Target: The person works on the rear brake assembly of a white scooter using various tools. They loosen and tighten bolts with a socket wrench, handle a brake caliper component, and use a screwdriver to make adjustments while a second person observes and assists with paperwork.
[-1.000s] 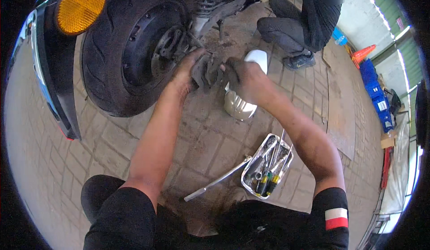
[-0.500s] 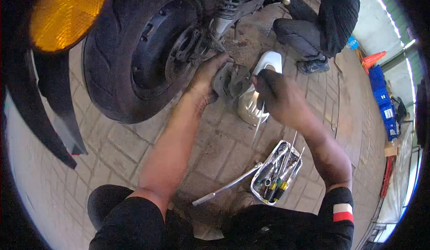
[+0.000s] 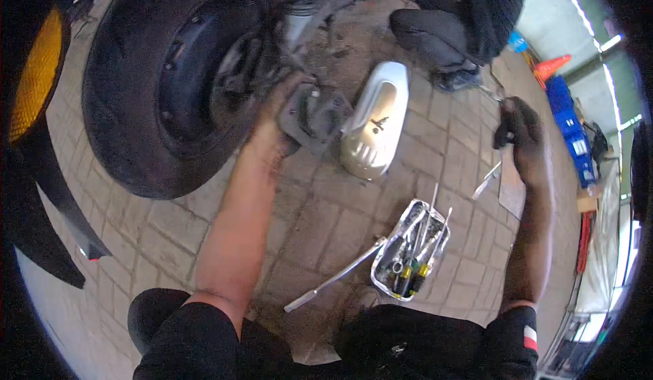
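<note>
My left hand (image 3: 275, 118) is closed around a dark, dirty metal part that looks like a brake caliper (image 3: 314, 118), held beside the hub of a scooter wheel (image 3: 194, 84). Its open cavity faces up. Farther right, my right hand (image 3: 527, 131) is closed on a slim silver-shafted tool (image 3: 487, 180), blurred by motion. A dark piece also shows at those fingers, too smeared to name. Between my hands a glossy silver-white cover (image 3: 376, 125) lies on the paving.
Near me sits a foil-lined tray (image 3: 376, 271) of screwdrivers and wrenches, with a long metal bar (image 3: 333, 281) against it. Another person (image 3: 435, 33) crouches at the far right. An orange cone (image 3: 549, 68) and blue boxes (image 3: 570, 131) line the right side. An amber reflector (image 3: 37, 77) hangs left.
My right hand has swung right, away from the metal part and past the cover, taking the tool along. My left hand keeps its hold. The whole view has shifted slightly.
</note>
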Available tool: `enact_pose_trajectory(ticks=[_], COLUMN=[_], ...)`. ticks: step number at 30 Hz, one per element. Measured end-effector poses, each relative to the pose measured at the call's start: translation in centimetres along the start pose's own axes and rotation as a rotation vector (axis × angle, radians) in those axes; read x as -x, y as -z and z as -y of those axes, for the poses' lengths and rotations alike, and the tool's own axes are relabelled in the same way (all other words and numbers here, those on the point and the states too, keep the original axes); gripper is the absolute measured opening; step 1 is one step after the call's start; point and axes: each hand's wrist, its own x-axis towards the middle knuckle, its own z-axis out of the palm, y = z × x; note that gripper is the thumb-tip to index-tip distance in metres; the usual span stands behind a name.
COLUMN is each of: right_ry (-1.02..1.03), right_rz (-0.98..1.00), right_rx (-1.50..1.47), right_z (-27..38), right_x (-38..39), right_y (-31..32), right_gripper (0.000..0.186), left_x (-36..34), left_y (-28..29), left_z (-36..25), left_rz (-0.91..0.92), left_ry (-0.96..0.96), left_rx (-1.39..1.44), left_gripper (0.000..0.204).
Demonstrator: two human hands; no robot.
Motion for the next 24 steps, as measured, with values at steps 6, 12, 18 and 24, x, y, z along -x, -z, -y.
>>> enact_pose_trajectory(ticks=[6,12,18,24], right_ry=[-0.296,-0.492,-0.008,0.014], right_rz=[0.233,0.119,0.013,0.156], right_rx=[-0.359,-0.347,-0.015,0.251], right_z=[-17.4,-31.0,-27.7,-24.9], right_x=[-3.3,-8.5,-8.2,-5.1], right_y=[-7.2,-13.3,-17.7,-16.4], right_gripper=[0.024,0.020,0.026,0.025], left_x=[-2.2,-1.9,0.0,-1.0], left_y=[2.3,-0.5,0.4,-0.5], left_z=[0.2,0.7,-0.6,0.3], left_rz=[0.030,0.079,-0.048,-0.064], left_ry=[-0.060,0.054,0.082,-0.008], left_rx=[-0.041,0.049,-0.043,-0.049], left_gripper=[0.025,0.022,0.023,0.024])
